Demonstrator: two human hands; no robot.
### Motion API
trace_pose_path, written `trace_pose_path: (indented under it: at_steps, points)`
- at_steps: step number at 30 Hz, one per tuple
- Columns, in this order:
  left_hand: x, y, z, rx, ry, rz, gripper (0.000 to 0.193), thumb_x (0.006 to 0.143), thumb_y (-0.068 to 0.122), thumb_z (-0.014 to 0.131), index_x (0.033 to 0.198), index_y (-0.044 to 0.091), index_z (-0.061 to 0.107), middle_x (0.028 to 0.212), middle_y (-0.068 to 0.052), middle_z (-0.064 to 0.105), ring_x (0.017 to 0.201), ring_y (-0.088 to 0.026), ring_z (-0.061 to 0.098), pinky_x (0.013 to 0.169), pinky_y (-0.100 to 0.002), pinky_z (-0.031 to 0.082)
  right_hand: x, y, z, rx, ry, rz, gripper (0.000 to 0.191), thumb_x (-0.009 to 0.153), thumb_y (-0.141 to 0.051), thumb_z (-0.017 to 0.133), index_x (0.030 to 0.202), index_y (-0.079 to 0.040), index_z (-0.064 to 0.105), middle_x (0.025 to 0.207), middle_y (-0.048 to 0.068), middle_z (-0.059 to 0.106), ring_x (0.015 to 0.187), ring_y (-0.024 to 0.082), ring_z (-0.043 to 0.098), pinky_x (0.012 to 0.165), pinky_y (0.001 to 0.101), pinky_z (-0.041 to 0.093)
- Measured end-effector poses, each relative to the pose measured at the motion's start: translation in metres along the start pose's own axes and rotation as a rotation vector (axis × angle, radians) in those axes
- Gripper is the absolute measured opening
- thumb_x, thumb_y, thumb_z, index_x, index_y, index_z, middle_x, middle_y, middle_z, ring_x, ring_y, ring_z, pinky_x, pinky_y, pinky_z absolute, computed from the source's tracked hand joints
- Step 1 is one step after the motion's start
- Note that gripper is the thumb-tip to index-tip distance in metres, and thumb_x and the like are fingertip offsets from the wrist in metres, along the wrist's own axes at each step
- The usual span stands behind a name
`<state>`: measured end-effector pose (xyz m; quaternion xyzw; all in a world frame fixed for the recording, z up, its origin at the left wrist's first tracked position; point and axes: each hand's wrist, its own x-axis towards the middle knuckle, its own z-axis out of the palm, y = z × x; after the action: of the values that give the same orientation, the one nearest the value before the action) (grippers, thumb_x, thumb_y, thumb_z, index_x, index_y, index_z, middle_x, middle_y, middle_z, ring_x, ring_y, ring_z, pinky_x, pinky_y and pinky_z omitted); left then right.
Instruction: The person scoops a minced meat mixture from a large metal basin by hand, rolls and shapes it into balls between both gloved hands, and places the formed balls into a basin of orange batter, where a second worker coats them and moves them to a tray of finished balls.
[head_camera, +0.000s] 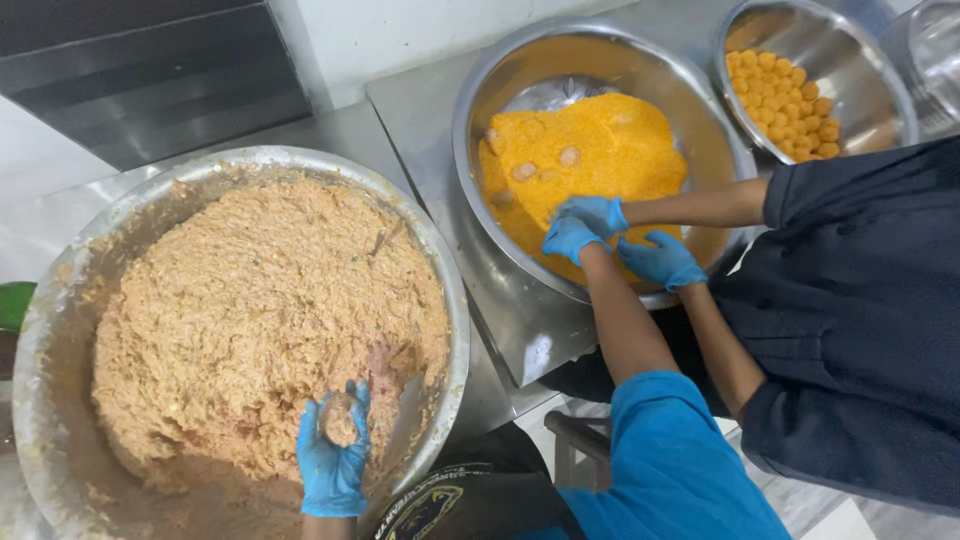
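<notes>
Head view. Left hand (332, 462), blue-gloved, lies nearest the camera at the bottom edge. Its fingers are cupped upward around a ball (341, 420) of pale orange mix, and the ball sits in the palm. The hand is over the near right part of the big bowl (60, 290), a wide steel bowl that fills the left half of the frame. Mix (250, 320) is heaped across most of this bowl, coarse and moist, and smeared on the wall.

Right hand (572, 238), also blue-gloved, is stretched out on a bare forearm from a blue sleeve (670, 470). It is over the near edge of the crumbs (600, 150) in the crumb bowl (470, 110), fingers curled inward. Whether it grips anything cannot be told.

A co-worker in a dark shirt (860, 320) stands to the right. One co-worker hand (597, 212) is just beside the right hand, on the crumbs; the other (660, 260) is at the near rim. Both are gloved blue.

Several pale pieces (525, 170) lie in the orange crumbs at the left. A third bowl (860, 60) at top right holds coated balls (785, 100), packed together. All three bowls stand on a steel counter (420, 110).
</notes>
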<state>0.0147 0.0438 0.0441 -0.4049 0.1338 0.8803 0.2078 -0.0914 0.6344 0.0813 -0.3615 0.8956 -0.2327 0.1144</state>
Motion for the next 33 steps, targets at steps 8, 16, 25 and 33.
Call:
trace_pose_path:
  at_steps: [8,16,25,33]
  points:
    - [0.026,0.013,-0.039,-0.010,-0.442,-0.096,0.040,0.100,0.007,0.065,0.139,0.009,0.060,0.116,-0.012,0.063,0.082,-0.015,0.062,0.053,-0.022,0.052,0.010,-0.017,0.070,0.406,0.322,1.112,0.039,0.099,-0.039,0.068,0.114,-0.003,0.075,0.117,0.025,0.072,0.112,0.036,0.070,0.099,0.0452,0.055]
    - [0.010,-0.001,-0.017,0.473,-0.335,0.118,0.030,0.090,0.001,0.065,0.119,0.008,0.061,0.100,0.000,0.064,0.086,-0.010,0.064,0.070,-0.022,0.054,-0.012,-0.106,0.024,0.324,0.683,0.725,0.036,0.101,-0.025,0.062,0.127,-0.002,0.070,0.138,0.015,0.067,0.129,0.024,0.062,0.112,0.0366,0.045]
    - [-0.022,-0.011,0.001,0.864,-0.389,0.292,0.034,0.083,0.006,0.079,0.115,0.002,0.067,0.094,-0.005,0.072,0.079,-0.012,0.068,0.066,-0.027,0.054,0.051,-0.216,0.029,0.938,0.911,0.582,0.033,0.101,-0.008,0.060,0.131,0.006,0.064,0.142,0.016,0.062,0.132,0.024,0.058,0.111,0.0383,0.048]
    - [-0.014,-0.003,-0.020,1.082,-0.378,0.405,0.052,0.079,0.013,0.085,0.125,0.004,0.061,0.109,-0.002,0.073,0.096,-0.011,0.070,0.085,-0.028,0.057,0.151,-0.280,0.086,1.176,0.600,0.278,0.039,0.103,-0.023,0.063,0.128,0.007,0.065,0.147,0.022,0.059,0.137,0.032,0.058,0.117,0.0472,0.047]
